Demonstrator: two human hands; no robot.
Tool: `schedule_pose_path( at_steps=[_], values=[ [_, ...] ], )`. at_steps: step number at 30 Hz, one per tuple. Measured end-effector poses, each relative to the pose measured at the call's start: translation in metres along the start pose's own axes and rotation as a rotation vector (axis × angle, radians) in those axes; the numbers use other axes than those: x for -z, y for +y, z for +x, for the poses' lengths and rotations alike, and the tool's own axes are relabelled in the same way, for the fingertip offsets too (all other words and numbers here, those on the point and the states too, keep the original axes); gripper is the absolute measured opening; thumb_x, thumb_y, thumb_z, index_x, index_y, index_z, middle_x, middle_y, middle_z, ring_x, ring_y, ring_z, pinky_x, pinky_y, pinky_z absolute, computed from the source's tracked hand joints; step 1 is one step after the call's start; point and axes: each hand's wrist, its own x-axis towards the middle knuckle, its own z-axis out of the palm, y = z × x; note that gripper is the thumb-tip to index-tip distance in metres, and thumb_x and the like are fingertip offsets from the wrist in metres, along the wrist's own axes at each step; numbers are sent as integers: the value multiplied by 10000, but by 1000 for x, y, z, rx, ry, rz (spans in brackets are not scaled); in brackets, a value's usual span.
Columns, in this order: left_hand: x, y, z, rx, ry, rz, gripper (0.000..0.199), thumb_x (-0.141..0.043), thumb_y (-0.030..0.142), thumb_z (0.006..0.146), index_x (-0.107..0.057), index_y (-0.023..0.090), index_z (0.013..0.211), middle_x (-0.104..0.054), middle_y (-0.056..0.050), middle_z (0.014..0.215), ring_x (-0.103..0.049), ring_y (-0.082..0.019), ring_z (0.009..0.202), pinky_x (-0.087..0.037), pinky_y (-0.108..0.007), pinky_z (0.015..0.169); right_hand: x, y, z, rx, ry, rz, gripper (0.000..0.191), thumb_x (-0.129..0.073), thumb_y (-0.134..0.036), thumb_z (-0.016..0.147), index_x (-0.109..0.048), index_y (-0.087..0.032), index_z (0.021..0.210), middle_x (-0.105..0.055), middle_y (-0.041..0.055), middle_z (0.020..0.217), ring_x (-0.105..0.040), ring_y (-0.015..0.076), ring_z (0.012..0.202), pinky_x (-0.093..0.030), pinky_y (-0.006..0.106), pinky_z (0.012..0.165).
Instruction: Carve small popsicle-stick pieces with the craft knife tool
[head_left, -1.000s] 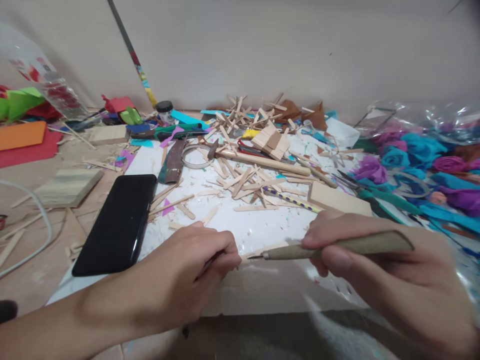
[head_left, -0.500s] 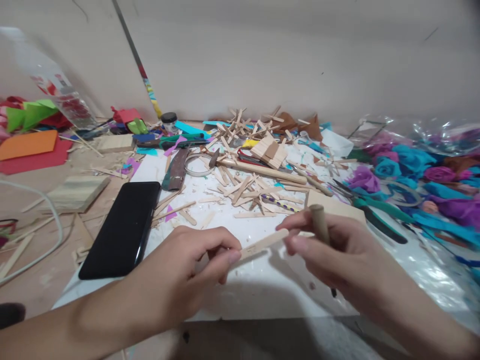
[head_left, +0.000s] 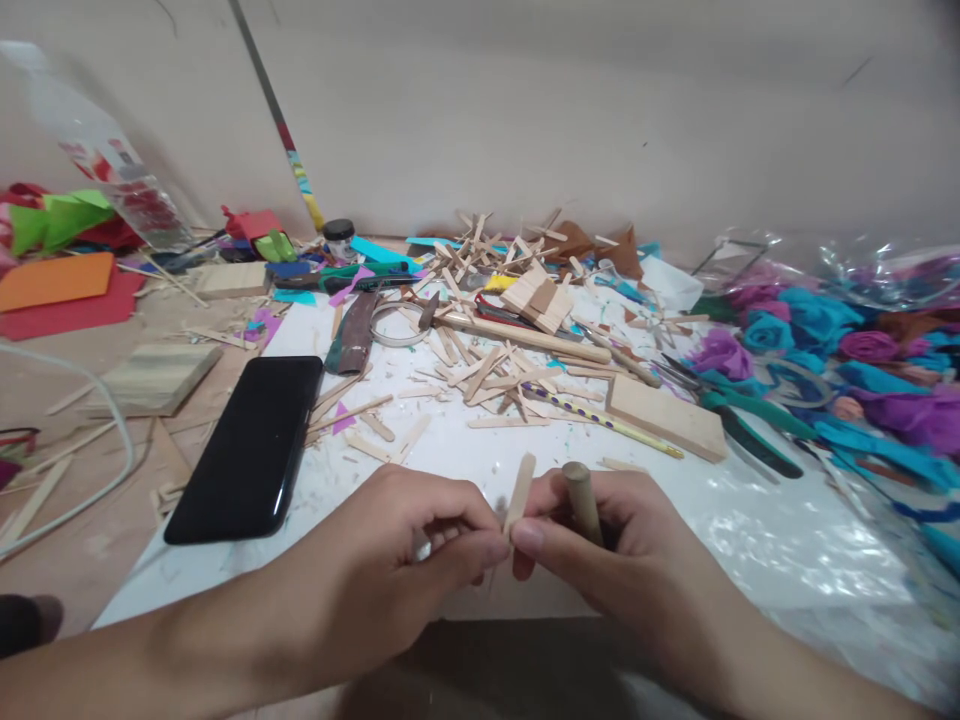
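My left hand (head_left: 420, 555) is closed, thumb and index finger pinching a pale wooden craft stick (head_left: 520, 488) near its lower end. From the other side, the thumb and fingers of my right hand (head_left: 630, 540) press on the same stick, which stands tilted upward between the two hands. A round wooden handle (head_left: 583, 505) also sits in my right hand, poking up between thumb and index finger; its lower end is hidden. The fingertips of both hands nearly touch above the front edge of the white sheet (head_left: 465, 455).
Scattered craft sticks (head_left: 495, 375), a hammer (head_left: 517, 335), a patterned pencil (head_left: 600, 420) and a wood block (head_left: 667, 418) lie beyond my hands. A black phone (head_left: 247, 450) is at left. Green-handled pliers (head_left: 754, 430) and paper flowers (head_left: 817, 330) are at right.
My right hand has moved left and down to meet my left hand and grip the craft stick. The stick has swung from slanting rightward to nearly upright.
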Motion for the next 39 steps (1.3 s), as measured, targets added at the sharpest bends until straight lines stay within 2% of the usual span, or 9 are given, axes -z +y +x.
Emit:
schedule_pose_path(
  at_steps=[5,9,12,15,18,21,25,32,39],
  values=[
    [-4,3,-3,55,-22,-131,311,-595,396,1071,-791,208,919,-688,22,752,-581,-110,699,-439,-190,637,0,2,-1,16,-61,69,321,-816,-417,915,-752,-203,684,-622,-21,633,-465,117,583,-420,258,615],
    [-7,5,-2,122,-94,-361,308,-641,411,1042,-788,180,901,-708,-4,750,-603,-108,669,-457,-180,628,3,11,0,-42,-114,225,305,-851,-444,891,-755,-210,721,-481,-81,523,-299,88,483,-367,266,565],
    [-7,1,1,149,-140,-476,330,-652,436,1036,-786,172,891,-733,-24,786,-631,-114,677,-502,-190,656,4,12,1,-43,-146,228,337,-845,-479,883,-739,-204,719,-573,-45,568,-401,106,528,-367,271,572],
    [-3,-2,3,149,-89,-401,331,-700,461,1016,-790,176,874,-736,-14,774,-636,-112,695,-481,-178,651,4,8,-2,-34,-115,69,320,-818,-432,899,-711,-202,704,-656,-7,649,-509,133,617,-394,270,603],
    [2,-3,5,68,13,-337,273,-770,444,977,-790,187,888,-724,14,775,-633,-101,724,-473,-165,672,1,6,-6,-4,-100,-89,282,-731,-359,957,-680,-209,724,-622,-25,646,-492,126,612,-364,260,573],
    [2,-1,6,4,32,-369,206,-761,365,993,-773,186,892,-715,29,784,-628,-87,736,-487,-155,699,-1,7,-8,44,-138,-148,272,-650,-310,998,-672,-206,747,-602,-34,653,-480,117,618,-356,252,571],
    [0,0,5,36,6,-468,208,-719,294,1010,-748,164,850,-730,11,770,-653,-93,721,-514,-166,696,-2,5,-5,42,-173,-79,265,-650,-315,1005,-702,-203,771,-638,-30,687,-513,115,644,-393,241,605],
    [3,0,5,76,10,-563,202,-814,299,937,-760,146,817,-760,-10,747,-686,-101,670,-538,-170,663,1,3,-3,-69,-210,128,234,-816,-370,905,-751,-197,760,-682,-20,672,-547,122,634,-421,249,623],
    [2,6,5,132,70,-582,242,-868,338,859,-734,152,781,-779,-39,738,-708,-136,634,-570,-211,630,3,4,-1,-86,-221,42,299,-797,-453,940,-759,-191,801,-612,-30,691,-475,119,650,-364,261,607]
  ],
)
